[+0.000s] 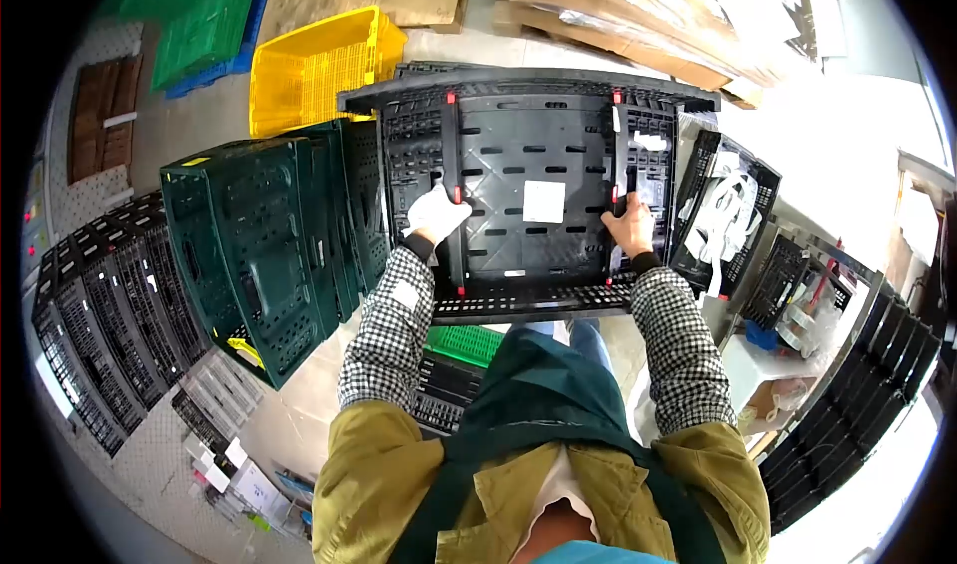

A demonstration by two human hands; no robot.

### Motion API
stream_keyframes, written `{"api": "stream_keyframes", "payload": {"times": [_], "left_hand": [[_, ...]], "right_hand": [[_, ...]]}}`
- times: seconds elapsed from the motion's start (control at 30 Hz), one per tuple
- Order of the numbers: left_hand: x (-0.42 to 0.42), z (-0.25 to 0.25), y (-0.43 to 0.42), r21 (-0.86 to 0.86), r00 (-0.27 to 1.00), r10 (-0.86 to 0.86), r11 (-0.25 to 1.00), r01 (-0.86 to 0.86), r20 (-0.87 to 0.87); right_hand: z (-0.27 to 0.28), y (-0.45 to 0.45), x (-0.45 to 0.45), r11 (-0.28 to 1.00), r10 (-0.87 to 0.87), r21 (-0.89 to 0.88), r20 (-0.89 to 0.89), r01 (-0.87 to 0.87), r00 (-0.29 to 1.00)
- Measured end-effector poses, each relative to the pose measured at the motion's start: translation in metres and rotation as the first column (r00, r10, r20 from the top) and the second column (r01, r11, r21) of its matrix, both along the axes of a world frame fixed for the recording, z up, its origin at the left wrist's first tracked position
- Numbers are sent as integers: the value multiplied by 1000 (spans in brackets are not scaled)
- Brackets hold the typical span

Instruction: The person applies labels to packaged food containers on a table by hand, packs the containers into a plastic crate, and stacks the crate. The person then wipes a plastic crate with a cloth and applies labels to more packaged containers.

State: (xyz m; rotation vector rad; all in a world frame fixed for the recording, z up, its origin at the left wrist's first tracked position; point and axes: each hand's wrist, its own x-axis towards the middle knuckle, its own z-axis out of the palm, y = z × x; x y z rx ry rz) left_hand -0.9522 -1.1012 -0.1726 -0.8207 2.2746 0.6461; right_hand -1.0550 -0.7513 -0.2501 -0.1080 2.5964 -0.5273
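A large black plastic crate (528, 145) with slotted panels and red clips lies before my body, a white label (543, 202) on its middle. My left hand (437, 213), which looks gloved in white, grips the dark bar on the crate's left side, by a red clip. On the right side, my right hand (631, 227) is bare and closes on the matching bar, thumb toward the middle. Both hands are at about the same height on the crate. The undersides of the fingers are partly hidden.
Dark green crates (259, 255) and black crates (120, 305) stand at left, with a yellow crate (319, 70) behind. A black crate with white straps (726, 215) is at right, near a cluttered bench (778, 360). Wrapped cardboard (638, 15) lies at the top.
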Motion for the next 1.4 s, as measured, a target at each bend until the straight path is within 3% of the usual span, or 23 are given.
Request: {"api": "stream_keyframes", "payload": {"times": [0.1,0.2,0.33,0.43,0.53,0.6,0.67,0.7,0.73,0.83,0.87,0.9,0.93,0.97,1.0,1.07,1.1,1.13,1.2,1.27,1.3,1.33,1.4], "left_hand": [[11,-36,-3,-105,995,100,990,-98,10],[13,-60,-16,-131,993,115,984,-119,-37],[14,-56,-16,3,985,149,989,-149,-86],[13,-77,-1,-91,981,172,979,-180,-86],[6,-55,3,-87,978,153,982,-166,-139],[16,-19,-14,-8,924,195,978,-209,-329],[35,-4,-66,487,858,492,791,-370,-148],[43,4,-83,685,797,572,661,-306,-195],[42,7,-89,739,777,614,587,-330,-141],[61,-13,-86,633,673,714,615,-471,-192],[67,-15,-90,633,621,752,594,-496,-220],[71,-13,-92,593,583,772,600,-537,-254],[87,-23,-107,484,637,725,669,-564,-261],[85,-11,-96,127,773,521,849,-513,-363],[72,10,-86,-248,884,267,892,-377,-383],[37,45,-44,-705,893,-271,706,-69,-359],[12,68,-25,-677,863,-401,730,98,-308],[1,74,-7,-756,731,-641,593,277,-236],[-14,81,-17,-460,770,-619,735,499,-154],[36,27,-66,-599,725,-684,551,581,75],[33,29,-76,-544,653,-756,532,649,40],[22,38,-51,-492,608,-640,381,783,470],[23,43,-44,-452,563,-602,344,823,567]], "right_hand": [[27,-35,11,986,19,169,-55,-9,998],[8,-36,4,994,47,98,-92,-37,995],[31,-25,-2,998,46,-34,-50,-48,998],[32,-27,-5,993,78,98,-165,-62,983],[6,-24,-15,969,146,222,-179,-104,973],[-20,-21,-18,947,115,315,-176,-55,978],[-56,-10,-24,922,41,387,-172,29,984],[-59,1,-27,926,82,377,-147,-21,986],[-58,4,-33,929,116,366,-137,-58,984],[-14,21,-48,945,200,279,-71,-173,977],[1,47,-58,984,149,97,-16,-147,989],[11,84,-75,919,10,-392,119,37,993],[19,125,-96,818,-184,-453,379,355,907],[55,125,-102,913,-99,-387,93,128,991],[76,123,-102,982,21,-181,-210,-60,978],[125,69,-91,989,96,-48,-519,-142,849],[139,41,-77,955,245,-20,-512,-297,823],[150,21,-66,898,386,10,-499,-440,776],[124,32,-54,693,685,184,-472,-697,555],[114,75,-75,624,772,327,-396,-710,496],[104,88,-74,600,798,454,-398,-659,452],[91,88,-78,564,826,568,-393,-600,404],[95,88,-75,619,785,481,-367,-621,499]]}}
